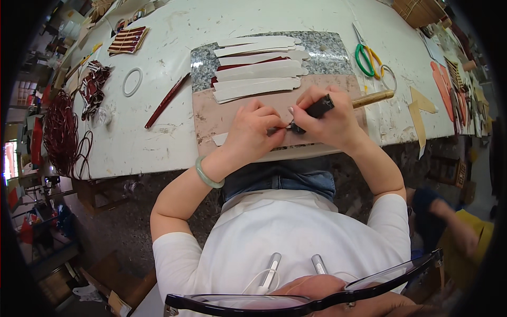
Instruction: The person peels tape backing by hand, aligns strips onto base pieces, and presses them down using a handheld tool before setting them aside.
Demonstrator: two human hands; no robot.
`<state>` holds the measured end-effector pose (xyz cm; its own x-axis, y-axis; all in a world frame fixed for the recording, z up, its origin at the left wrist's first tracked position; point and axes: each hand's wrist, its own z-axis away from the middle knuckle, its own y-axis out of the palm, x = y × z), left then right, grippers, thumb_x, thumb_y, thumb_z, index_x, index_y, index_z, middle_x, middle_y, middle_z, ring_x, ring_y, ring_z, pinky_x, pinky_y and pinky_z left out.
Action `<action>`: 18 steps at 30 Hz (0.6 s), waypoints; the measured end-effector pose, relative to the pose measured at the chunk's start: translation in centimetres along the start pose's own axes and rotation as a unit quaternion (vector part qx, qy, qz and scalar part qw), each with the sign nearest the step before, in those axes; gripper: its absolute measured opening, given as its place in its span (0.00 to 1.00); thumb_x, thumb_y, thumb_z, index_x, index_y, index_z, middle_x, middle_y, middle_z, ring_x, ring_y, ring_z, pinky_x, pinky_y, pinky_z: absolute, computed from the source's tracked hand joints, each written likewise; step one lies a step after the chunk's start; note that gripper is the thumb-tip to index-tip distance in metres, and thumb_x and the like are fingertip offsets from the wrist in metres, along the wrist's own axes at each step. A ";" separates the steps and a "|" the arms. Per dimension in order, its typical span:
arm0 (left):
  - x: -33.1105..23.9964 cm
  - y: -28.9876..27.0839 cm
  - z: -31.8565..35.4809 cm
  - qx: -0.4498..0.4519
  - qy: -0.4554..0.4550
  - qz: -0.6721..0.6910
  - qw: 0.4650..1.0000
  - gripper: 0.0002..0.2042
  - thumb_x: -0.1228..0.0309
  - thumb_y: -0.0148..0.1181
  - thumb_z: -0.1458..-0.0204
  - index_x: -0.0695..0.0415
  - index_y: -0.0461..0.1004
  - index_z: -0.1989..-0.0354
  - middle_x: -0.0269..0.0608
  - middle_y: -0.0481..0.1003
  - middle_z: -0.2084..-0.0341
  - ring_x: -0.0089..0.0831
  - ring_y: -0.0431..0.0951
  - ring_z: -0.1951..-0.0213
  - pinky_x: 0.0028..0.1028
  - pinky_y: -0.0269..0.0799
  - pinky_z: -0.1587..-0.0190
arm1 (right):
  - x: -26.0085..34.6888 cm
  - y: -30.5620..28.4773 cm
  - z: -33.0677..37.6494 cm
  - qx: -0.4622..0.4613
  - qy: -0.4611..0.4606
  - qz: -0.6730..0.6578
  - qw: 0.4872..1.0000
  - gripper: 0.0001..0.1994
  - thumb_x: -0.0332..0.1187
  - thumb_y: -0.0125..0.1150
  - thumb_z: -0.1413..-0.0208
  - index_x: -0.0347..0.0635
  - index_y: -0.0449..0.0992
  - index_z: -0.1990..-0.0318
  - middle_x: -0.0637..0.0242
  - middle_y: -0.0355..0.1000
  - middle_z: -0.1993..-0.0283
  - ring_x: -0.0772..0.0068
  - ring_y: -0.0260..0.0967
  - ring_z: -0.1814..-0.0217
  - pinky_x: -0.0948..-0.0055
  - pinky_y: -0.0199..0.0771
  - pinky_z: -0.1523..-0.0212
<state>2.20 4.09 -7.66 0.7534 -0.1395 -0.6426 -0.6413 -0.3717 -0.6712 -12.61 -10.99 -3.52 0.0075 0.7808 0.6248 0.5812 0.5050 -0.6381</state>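
Right fingers point(306, 121) grip a black-handled tool point(320, 106); slipping could nick left fingers point(266, 119) pinching a dark piece point(273, 130) at its eight o'clock.

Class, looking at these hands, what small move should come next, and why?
Probably nudge the black tool in the right hand slightly toward the left hand, because the tool's lower end sits close beside that hand over the pinkish mat.

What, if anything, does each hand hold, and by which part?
The right hand holds a black tool around its middle. The left hand pinches a small dark piece; which part cannot be told.
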 end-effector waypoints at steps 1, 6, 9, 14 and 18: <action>0.2 0.1 0.0 -0.002 -0.001 -0.001 1.000 0.06 0.74 0.70 0.59 0.55 0.81 0.71 0.32 0.78 0.70 0.36 0.72 0.65 0.34 0.71 0.59 | 0.1 -0.2 -0.1 0.001 -0.002 -0.001 1.000 0.08 0.29 0.71 0.53 0.48 0.74 0.75 0.76 0.77 0.76 0.75 0.70 0.78 0.73 0.59 0.67; 0.8 0.2 0.1 -0.001 0.018 -0.027 0.999 0.04 0.72 0.67 0.59 0.53 0.80 0.73 0.29 0.77 0.70 0.34 0.74 0.60 0.35 0.67 0.58 | 1.1 0.5 -0.4 -0.003 -0.050 0.034 0.998 0.09 0.30 0.71 0.53 0.49 0.73 0.75 0.76 0.76 0.76 0.74 0.69 0.79 0.73 0.59 0.68; 0.7 -0.6 0.8 0.009 -0.007 -0.014 1.000 0.04 0.72 0.67 0.59 0.53 0.79 0.74 0.30 0.77 0.71 0.34 0.74 0.61 0.37 0.68 0.57 | 0.3 0.7 -0.7 -0.016 -0.025 0.015 0.999 0.10 0.34 0.71 0.53 0.51 0.72 0.76 0.76 0.71 0.83 0.67 0.67 0.83 0.69 0.62 0.70; 0.8 -0.7 1.1 -0.004 0.010 -0.025 1.000 0.04 0.72 0.67 0.59 0.53 0.79 0.75 0.29 0.75 0.72 0.33 0.74 0.61 0.35 0.66 0.60 | 1.4 1.5 -1.0 -0.026 -0.050 0.029 0.998 0.10 0.35 0.70 0.52 0.52 0.72 0.76 0.75 0.71 0.83 0.66 0.66 0.83 0.69 0.62 0.70; 1.3 -1.1 1.9 -0.006 0.016 -0.054 0.998 0.04 0.72 0.67 0.60 0.51 0.79 0.75 0.29 0.75 0.73 0.32 0.74 0.61 0.34 0.64 0.61 | 1.4 0.7 -1.5 -0.004 -0.048 0.079 0.996 0.10 0.36 0.71 0.53 0.52 0.72 0.76 0.74 0.70 0.83 0.63 0.64 0.84 0.68 0.63 0.72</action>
<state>3.63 6.04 -8.46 0.8221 -0.1275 -0.5549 -0.5549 -0.3978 -0.7306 -11.00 -10.10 -2.46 0.0223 0.8821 0.4705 0.5860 0.3698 -0.7211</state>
